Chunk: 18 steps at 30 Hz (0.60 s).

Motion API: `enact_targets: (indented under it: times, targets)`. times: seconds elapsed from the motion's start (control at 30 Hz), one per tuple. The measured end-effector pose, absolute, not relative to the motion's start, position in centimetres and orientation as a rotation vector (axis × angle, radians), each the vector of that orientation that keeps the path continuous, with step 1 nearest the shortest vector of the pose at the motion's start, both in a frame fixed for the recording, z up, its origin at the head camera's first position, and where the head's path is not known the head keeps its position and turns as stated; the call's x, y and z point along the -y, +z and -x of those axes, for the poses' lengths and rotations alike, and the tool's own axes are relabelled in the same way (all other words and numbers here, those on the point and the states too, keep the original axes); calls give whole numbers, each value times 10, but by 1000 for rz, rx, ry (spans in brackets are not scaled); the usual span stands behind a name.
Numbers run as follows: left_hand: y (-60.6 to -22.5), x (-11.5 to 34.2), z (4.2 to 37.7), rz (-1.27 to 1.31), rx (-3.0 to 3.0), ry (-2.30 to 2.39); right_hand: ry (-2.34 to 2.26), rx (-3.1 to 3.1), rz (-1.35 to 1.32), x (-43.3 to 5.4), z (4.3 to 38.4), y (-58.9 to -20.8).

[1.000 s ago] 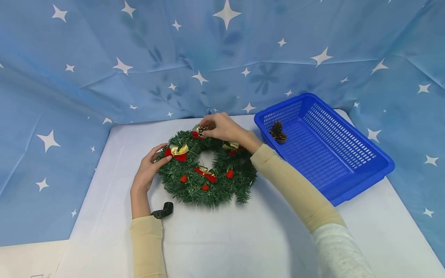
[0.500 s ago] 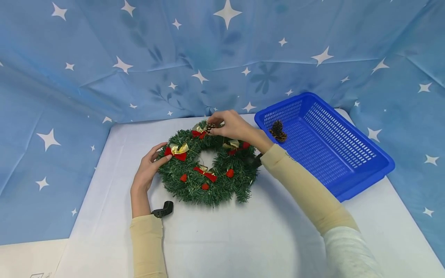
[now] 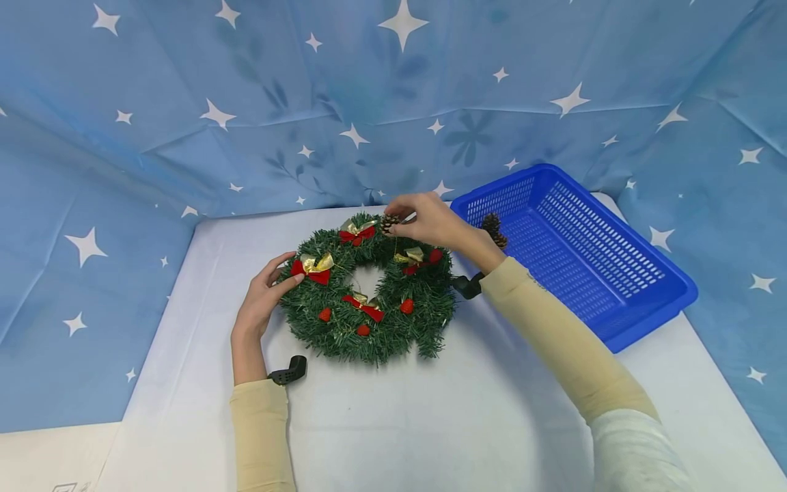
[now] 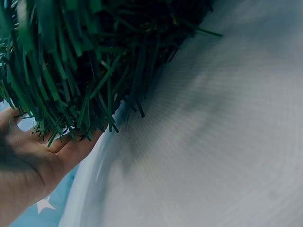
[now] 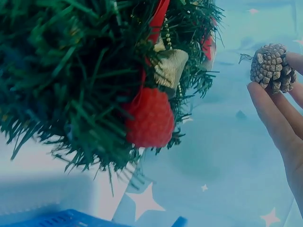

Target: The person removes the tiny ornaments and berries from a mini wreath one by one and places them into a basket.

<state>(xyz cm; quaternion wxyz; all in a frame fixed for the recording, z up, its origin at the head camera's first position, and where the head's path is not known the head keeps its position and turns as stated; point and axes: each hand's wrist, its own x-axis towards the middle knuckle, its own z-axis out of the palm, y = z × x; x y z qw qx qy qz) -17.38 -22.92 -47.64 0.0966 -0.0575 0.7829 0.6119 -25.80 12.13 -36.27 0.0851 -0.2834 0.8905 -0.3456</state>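
On the white-covered table (image 3: pixel 393 424), head view: the right hand (image 3: pixel 427 219), thumb and fingers pinching a pine cone (image 3: pixel 389 224), had shifted rightward along the back of the Christmas wreath (image 3: pixel 332 336), away from the rear red-and-gold bow (image 3: pixel 350 236), suggesting its placement was unsettled, while the left hand (image 3: pixel 258 304) gripped the wreath's left edge and other pine cones (image 3: pixel 492 229) lay in the blue basket (image 3: pixel 553 266). Left wrist view: fingers reached behind the green needles (image 4: pixel 85 80), tips hidden. Right wrist view: the pinched cone showed apart from the needles and a red berry (image 5: pixel 151 118), apparently unattached.
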Motion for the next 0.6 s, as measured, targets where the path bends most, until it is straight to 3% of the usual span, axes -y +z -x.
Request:
enact_targets:
  times: [0.6]
  targets:
    - [-478, 230, 175, 186, -2298, 1803, -1084, -2693, 732, -165, 245, -356]
